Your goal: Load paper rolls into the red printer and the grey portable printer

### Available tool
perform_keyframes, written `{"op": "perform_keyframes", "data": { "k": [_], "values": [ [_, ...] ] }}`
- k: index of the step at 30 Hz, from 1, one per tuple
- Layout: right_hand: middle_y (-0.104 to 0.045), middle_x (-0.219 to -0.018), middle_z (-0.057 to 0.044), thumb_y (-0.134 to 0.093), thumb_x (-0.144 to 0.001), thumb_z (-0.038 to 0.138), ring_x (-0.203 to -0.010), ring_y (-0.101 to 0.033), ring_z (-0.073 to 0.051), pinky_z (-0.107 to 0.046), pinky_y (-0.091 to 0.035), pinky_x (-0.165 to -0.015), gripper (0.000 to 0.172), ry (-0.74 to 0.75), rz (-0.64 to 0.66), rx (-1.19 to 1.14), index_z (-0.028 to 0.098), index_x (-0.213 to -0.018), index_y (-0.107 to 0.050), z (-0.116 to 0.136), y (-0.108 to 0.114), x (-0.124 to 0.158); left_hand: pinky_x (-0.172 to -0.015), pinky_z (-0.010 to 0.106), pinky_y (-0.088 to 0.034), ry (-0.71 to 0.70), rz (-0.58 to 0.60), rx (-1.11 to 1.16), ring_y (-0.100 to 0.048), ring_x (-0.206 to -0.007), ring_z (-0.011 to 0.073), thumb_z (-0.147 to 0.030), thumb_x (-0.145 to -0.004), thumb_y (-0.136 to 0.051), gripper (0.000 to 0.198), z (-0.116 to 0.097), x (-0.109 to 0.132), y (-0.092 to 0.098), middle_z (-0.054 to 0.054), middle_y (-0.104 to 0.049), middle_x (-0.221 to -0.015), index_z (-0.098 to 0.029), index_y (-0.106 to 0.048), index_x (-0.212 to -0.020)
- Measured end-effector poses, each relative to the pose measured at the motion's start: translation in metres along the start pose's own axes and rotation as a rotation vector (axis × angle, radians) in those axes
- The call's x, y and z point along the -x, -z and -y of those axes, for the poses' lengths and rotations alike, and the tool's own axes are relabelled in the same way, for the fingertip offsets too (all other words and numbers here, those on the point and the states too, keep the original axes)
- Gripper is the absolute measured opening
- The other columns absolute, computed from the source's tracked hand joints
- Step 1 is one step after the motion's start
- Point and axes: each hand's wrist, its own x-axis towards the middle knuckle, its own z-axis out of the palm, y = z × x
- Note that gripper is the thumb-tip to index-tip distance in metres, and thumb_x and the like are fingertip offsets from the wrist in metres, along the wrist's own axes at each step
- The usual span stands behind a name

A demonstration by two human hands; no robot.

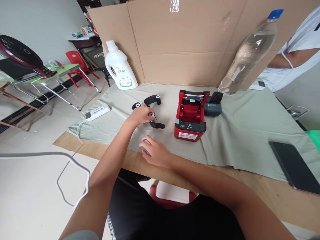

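Note:
My left hand (140, 115) is closed on a small black paper roll (151, 114) with a white core, whose loose black strip (158, 125) lies curled on the cloth. Beside that hand lies another black roll (136, 106). A third roll (158, 99), partly unwound to the left, sits just beyond it. My right hand (157, 152) hovers near the table's front edge, fingers loosely bent and apart, holding nothing. To the right stands a red and black label printer (190, 128), its lid raised and its inner bay showing no roll.
Behind the printer sit a dark grey device (213, 110) and a tilted water bottle (250, 60). A white detergent bottle (122, 70) leans by the cardboard wall (175, 43). A power strip (98, 112) is at left, a phone (295, 165) at right. Another person's arm (297, 59) shows.

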Motion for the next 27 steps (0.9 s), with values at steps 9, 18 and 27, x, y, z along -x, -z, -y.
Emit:
{"op": "perform_keyframes", "data": {
  "k": [9, 18, 27],
  "values": [
    [-0.067, -0.092, -0.002, -0.046, -0.103, 0.024, -0.077, -0.062, -0.013, -0.028, -0.047, -0.07, 0.021, -0.101, -0.566, 0.035, 0.021, -0.104, -0.067, 0.019, 0.179, -0.032, -0.07, 0.029, -0.053, -0.022, -0.415, 0.925, -0.068, -0.076, 0.0191, -0.038, -0.066, -0.092, 0.033, -0.031, 0.028, 0.038, 0.003, -0.071, -0.081, -0.018, -0.074, -0.084],
    [-0.07, -0.085, 0.0, -0.059, -0.094, 0.025, -0.071, -0.059, -0.01, -0.026, -0.038, -0.066, 0.019, -0.348, 0.055, 0.121, 0.017, -0.105, -0.074, -0.029, 0.248, -0.012, -0.071, 0.029, -0.047, -0.261, -0.291, 1.013, -0.058, -0.069, 0.0139, -0.036, -0.07, -0.091, 0.027, -0.107, -0.002, -0.02, -0.001, -0.064, -0.072, -0.021, -0.077, -0.088],
    [-0.073, -0.101, -0.009, -0.06, -0.089, 0.016, -0.09, -0.063, -0.022, -0.03, -0.037, -0.07, 0.013, -0.53, 0.208, 0.4, 0.016, -0.095, -0.071, -0.058, 0.237, -0.014, -0.096, 0.043, -0.047, -0.526, -0.415, 0.651, -0.064, -0.112, 0.0272, -0.068, -0.098, -0.046, 0.054, -0.092, 0.014, -0.065, 0.011, -0.073, -0.123, -0.026, -0.073, -0.119]
  ]
}}
